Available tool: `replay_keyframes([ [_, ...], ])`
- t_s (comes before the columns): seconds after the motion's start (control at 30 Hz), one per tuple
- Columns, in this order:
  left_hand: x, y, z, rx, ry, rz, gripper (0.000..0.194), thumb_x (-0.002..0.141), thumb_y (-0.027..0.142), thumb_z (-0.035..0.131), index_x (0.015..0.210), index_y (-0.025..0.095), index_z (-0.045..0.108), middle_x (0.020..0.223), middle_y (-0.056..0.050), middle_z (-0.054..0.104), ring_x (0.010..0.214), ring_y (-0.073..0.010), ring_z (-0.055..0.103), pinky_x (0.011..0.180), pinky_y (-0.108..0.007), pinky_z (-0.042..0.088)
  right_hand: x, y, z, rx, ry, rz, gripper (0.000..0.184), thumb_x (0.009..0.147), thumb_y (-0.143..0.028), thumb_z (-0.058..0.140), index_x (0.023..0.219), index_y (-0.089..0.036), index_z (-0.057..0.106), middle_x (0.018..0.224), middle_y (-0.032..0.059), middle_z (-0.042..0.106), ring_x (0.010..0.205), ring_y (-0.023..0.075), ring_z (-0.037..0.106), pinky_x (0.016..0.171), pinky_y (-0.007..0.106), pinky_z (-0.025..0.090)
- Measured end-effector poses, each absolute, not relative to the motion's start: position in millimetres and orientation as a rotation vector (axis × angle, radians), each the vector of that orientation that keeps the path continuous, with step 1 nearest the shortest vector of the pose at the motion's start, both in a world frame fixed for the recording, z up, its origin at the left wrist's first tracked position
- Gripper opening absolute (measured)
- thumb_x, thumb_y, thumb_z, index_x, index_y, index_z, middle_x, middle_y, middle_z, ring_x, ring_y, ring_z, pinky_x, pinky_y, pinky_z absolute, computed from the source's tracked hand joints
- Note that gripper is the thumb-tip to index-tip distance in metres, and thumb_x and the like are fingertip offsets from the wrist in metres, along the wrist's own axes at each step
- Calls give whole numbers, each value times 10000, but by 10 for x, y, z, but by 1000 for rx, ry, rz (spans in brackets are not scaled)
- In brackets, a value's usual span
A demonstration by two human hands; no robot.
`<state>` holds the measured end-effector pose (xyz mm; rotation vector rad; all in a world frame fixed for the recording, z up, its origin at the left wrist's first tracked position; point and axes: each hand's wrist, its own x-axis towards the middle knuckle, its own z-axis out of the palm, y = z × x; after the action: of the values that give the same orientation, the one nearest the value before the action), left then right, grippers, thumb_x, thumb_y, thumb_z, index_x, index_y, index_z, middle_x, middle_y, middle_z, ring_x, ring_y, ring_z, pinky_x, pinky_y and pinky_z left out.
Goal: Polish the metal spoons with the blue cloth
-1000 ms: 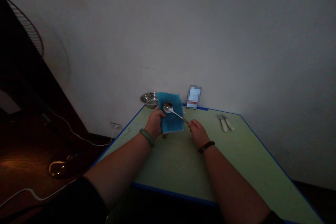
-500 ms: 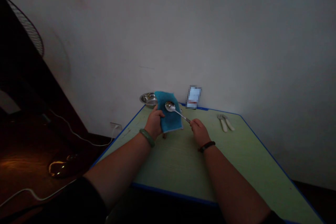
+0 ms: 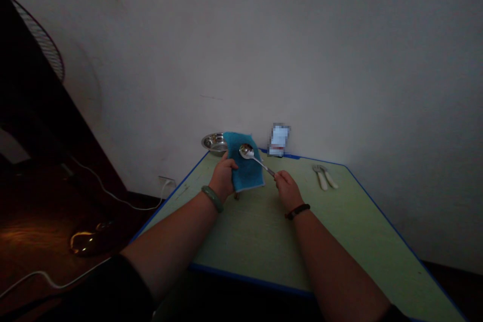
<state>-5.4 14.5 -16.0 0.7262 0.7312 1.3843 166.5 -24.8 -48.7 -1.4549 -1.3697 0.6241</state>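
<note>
Spoon (image 3: 246,151), metal, polished: judged light and stiff, with little risk of bending under hand force; the smooth surface probably turns slippery if wet, so the narrow handle end looks like the surest hold. Right hand (image 3: 287,191) is closed in a pinch on that end, thumb and fingers together, with the handle rising up and to the left and the bowl of the spoon held clear of the table. Blue cloth (image 3: 246,166), a folded towelling square by appearance: soft, light, limp, best taken by a fold or edge, as here. Left hand (image 3: 222,178) is closed on its lower left part, keeping it raised and slightly tilted. The spoon's bowl lies in front of the cloth's upper part, between the hands and nearer the left one; contact between them cannot be told from this view. Green table (image 3: 256,244) has a blue edge. Near its far edge, a steel bowl (image 3: 214,143) sits just behind the cloth. Two cream-handled utensils (image 3: 323,177) lie well right of the right hand.
</note>
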Motion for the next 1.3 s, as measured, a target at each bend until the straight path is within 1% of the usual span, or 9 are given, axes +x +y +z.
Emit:
replay_keyframes([
  [0.2, -51, 118, -119, 726, 702, 1408, 622, 443, 71, 437, 1038, 218, 541, 747, 5, 624, 646, -196, 588, 613, -373, 512, 1665, -243, -484, -1446, -1391, 606, 243, 760, -395, 393, 607, -208, 413, 562, -45, 376, 575, 126, 374, 550, 249, 278],
  [0.5, -63, 94, -63, 690, 670, 1460, 660, 440, 64, 447, 1074, 225, 537, 765, 4, 629, 661, -195, 595, 629, -381, 521, 1671, -244, -457, -1492, -1383, 590, 242, 737, -398, 409, 598, -202, 438, 545, -42, 392, 566, 126, 386, 529, 245, 271],
  [0.93, -49, 91, -87, 714, 695, 1388, 582, 433, 63, 439, 982, 206, 571, 750, 2, 632, 654, -193, 588, 664, -391, 513, 1633, -260, -479, -1427, -1463, 621, 248, 765, -402, 392, 620, -206, 434, 563, -40, 402, 575, 129, 391, 544, 251, 288],
  [1.13, -40, 96, -138, 746, 669, 1324, 676, 449, 73, 452, 1101, 227, 539, 769, -10, 640, 674, -208, 596, 663, -392, 512, 1617, -266, -484, -1412, -1496, 604, 258, 785, -416, 372, 643, -208, 428, 586, -41, 399, 596, 132, 398, 561, 253, 293],
  [1.3, -41, 83, -131, 752, 661, 1309, 687, 446, 76, 458, 1108, 240, 541, 758, -11, 643, 701, -224, 601, 661, -397, 513, 1614, -268, -483, -1429, -1478, 606, 255, 790, -416, 372, 652, -209, 427, 590, -43, 405, 596, 130, 397, 560, 250, 293],
])
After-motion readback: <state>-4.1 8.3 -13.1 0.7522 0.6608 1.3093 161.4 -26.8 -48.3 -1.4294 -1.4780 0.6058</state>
